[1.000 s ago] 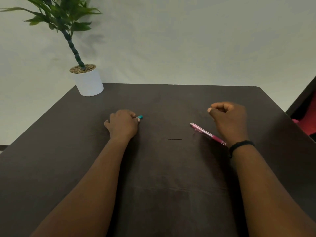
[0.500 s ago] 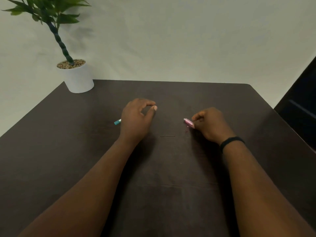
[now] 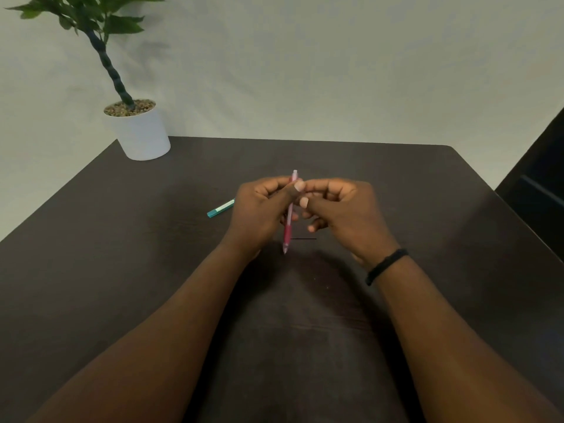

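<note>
A pink mechanical pencil (image 3: 287, 232) is held nearly upright above the middle of the dark table (image 3: 122, 254), tip down. My left hand (image 3: 259, 215) grips its upper barrel with thumb and curled fingers. My right hand (image 3: 345, 215) meets it from the right and pinches the pencil near its top. A thin dark lead (image 3: 303, 238) lies on the table just under the hands. A teal lead case (image 3: 220, 208) lies flat to the left of my left hand, apart from it.
A white pot with a green plant (image 3: 139, 132) stands at the table's far left corner. A dark piece of furniture (image 3: 537, 184) borders the table's right side. A black band circles my right wrist (image 3: 386, 265).
My right hand lifted the pink pencil off the table and brought it to the centre. My left hand left the teal case lying on the table and came over to grip the pencil.
</note>
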